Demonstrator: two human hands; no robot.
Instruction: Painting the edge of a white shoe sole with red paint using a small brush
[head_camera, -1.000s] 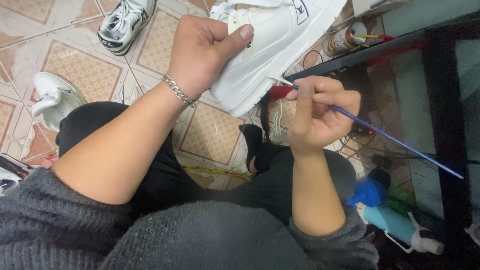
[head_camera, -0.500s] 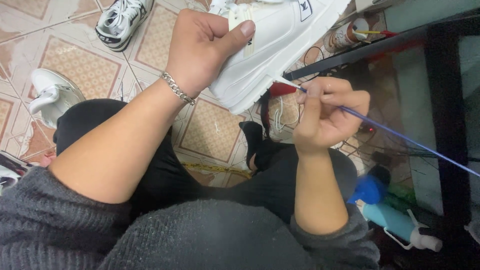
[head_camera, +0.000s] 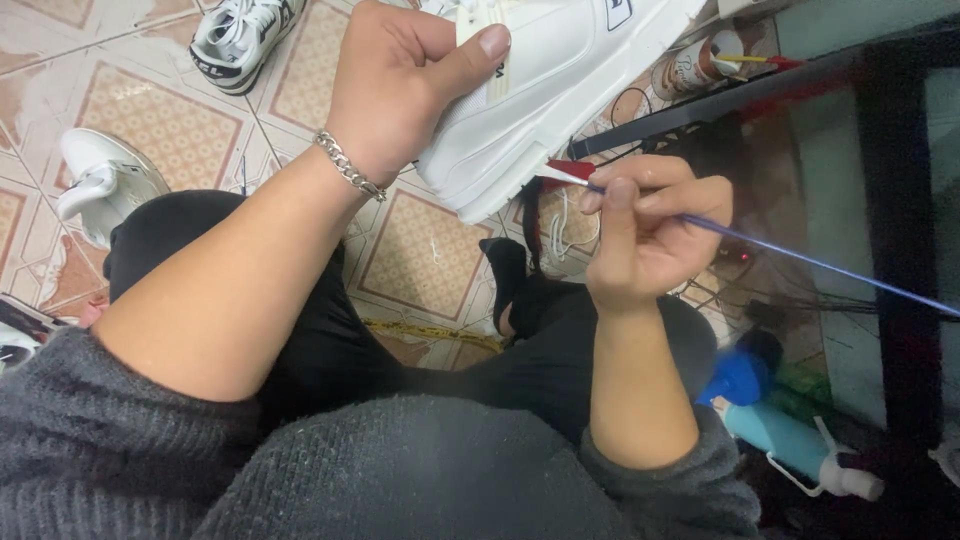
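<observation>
White sneaker (head_camera: 560, 90): held up over your lap, sole toward you, tilted. Your left hand (head_camera: 400, 90) has its fingers (head_camera: 480, 45) wrapped on the upper, thumb pressed by a cream tag (head_camera: 480, 20). Your right hand (head_camera: 650, 235) pinches a thin blue-handled brush (head_camera: 800, 262), fingers closed narrow near the ferrule; the pale tip touches the sole's edge.

Handling, judged: light, the sole stiff and smooth, the upper softer; gripping at the upper looks steady.

Outward: a dark rectangular label (head_camera: 618, 12) on the shoe's side. Two more sneakers (head_camera: 240, 35) (head_camera: 100, 185) lie on the patterned tile floor (head_camera: 150, 120). A light-blue spray bottle (head_camera: 800, 450) with a white trigger lies at right; a small printed tub (head_camera: 695, 65) sits above.
</observation>
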